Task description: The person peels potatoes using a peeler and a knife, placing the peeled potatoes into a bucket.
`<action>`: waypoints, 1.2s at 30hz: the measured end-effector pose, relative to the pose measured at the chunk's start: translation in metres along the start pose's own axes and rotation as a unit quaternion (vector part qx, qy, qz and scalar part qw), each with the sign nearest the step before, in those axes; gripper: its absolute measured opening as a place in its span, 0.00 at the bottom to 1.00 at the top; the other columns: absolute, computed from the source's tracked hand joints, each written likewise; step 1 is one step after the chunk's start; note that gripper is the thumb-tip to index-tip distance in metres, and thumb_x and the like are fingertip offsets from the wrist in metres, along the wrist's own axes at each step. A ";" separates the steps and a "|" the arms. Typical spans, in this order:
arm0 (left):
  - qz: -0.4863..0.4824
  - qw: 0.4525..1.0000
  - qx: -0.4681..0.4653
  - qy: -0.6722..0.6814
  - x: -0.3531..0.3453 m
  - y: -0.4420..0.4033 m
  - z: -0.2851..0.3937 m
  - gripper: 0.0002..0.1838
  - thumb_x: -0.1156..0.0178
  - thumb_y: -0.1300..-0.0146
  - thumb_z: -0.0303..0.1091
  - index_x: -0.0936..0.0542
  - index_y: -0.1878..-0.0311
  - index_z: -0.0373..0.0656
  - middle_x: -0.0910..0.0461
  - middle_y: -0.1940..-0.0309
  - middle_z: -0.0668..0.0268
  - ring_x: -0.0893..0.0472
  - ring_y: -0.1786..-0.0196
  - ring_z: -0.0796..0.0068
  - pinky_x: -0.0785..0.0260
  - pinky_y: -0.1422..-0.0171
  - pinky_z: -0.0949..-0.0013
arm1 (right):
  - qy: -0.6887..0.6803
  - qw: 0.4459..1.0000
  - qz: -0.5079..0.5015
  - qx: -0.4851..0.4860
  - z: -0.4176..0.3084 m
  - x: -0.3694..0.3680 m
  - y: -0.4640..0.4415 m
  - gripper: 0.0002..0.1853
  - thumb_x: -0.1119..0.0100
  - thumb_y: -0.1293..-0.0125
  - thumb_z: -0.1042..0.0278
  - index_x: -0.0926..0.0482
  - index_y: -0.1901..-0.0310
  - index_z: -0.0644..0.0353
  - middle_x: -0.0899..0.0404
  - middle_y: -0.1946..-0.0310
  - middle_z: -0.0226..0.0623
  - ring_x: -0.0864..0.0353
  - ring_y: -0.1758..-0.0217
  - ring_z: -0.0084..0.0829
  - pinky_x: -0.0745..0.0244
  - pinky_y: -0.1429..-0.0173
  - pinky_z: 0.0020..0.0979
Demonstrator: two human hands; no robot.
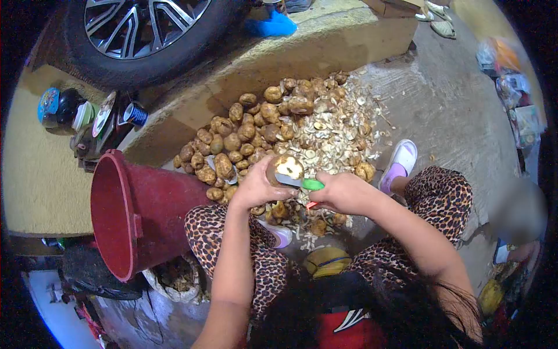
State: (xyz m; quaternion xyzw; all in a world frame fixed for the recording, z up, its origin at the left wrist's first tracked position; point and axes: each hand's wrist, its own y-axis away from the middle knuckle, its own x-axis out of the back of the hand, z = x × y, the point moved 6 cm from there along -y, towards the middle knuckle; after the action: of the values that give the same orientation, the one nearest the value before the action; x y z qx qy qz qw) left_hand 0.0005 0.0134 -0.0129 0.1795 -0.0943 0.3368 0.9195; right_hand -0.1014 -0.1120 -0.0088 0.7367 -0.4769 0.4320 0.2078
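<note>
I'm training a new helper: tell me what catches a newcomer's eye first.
The large maroon bucket at left and car wheel at upper left stand out. Centrally, the left hand holds a partly peeled potato-like piece and the right hand a green-handled knife. Beyond them, pale peelings lie beside brown potato-like pieces.

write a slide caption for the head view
Left hand holds a partly peeled brown vegetable, right hand a green-handled knife up to it; peelings lie beyond.
</note>
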 end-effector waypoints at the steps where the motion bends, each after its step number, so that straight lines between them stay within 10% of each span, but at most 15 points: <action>1: 0.005 1.000 -0.005 0.007 0.000 0.001 0.003 0.38 0.28 0.69 0.28 0.32 0.49 0.37 0.25 0.57 0.65 0.26 0.53 0.76 0.35 0.45 0.70 | -0.005 1.000 -0.004 -0.007 0.001 -0.002 0.000 0.09 0.43 0.45 0.57 0.25 0.70 0.52 0.32 0.73 0.43 0.26 0.77 0.44 0.30 0.73 0.41; 16: 0.017 0.999 0.022 0.017 0.004 0.006 0.013 0.35 0.28 0.66 0.33 0.31 0.51 0.35 0.23 0.59 0.63 0.24 0.59 0.74 0.32 0.50 0.71 | -0.011 0.998 -0.034 -0.047 0.017 -0.009 -0.010 0.07 0.43 0.47 0.61 0.23 0.66 0.49 0.30 0.74 0.42 0.25 0.69 0.44 0.29 0.66 0.42; 19: 0.159 0.977 0.054 -0.128 -0.002 0.007 0.023 0.32 0.30 0.62 0.29 0.31 0.50 0.36 0.22 0.61 0.64 0.23 0.60 0.76 0.31 0.51 0.71 | -0.066 0.996 0.022 -0.055 0.020 -0.013 -0.012 0.07 0.44 0.46 0.62 0.23 0.66 0.50 0.30 0.74 0.43 0.25 0.69 0.44 0.29 0.65 0.43; 25: 0.021 0.994 0.058 0.086 0.000 0.003 0.001 0.25 0.32 0.61 0.25 0.28 0.55 0.36 0.22 0.62 0.66 0.23 0.60 0.77 0.31 0.51 0.72 | -0.043 0.997 -0.007 -0.057 0.027 -0.017 -0.012 0.07 0.43 0.46 0.63 0.25 0.68 0.55 0.28 0.75 0.43 0.25 0.68 0.45 0.29 0.63 0.42; 36: 0.009 0.991 0.080 0.105 -0.005 -0.007 -0.019 0.28 0.31 0.63 0.25 0.28 0.53 0.37 0.23 0.63 0.68 0.24 0.61 0.78 0.31 0.53 0.73 | -0.528 0.835 -0.055 -0.146 0.032 -0.010 -0.007 0.12 0.42 0.40 0.57 0.23 0.66 0.59 0.28 0.77 0.20 0.34 0.77 0.13 0.39 0.75 0.20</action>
State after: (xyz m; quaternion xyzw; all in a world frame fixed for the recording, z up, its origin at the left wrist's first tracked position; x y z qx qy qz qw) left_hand 0.0026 0.0131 -0.0334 0.2146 0.0287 0.3682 0.9042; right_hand -0.0827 -0.1263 -0.0332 0.8389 -0.5306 -0.1095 0.0524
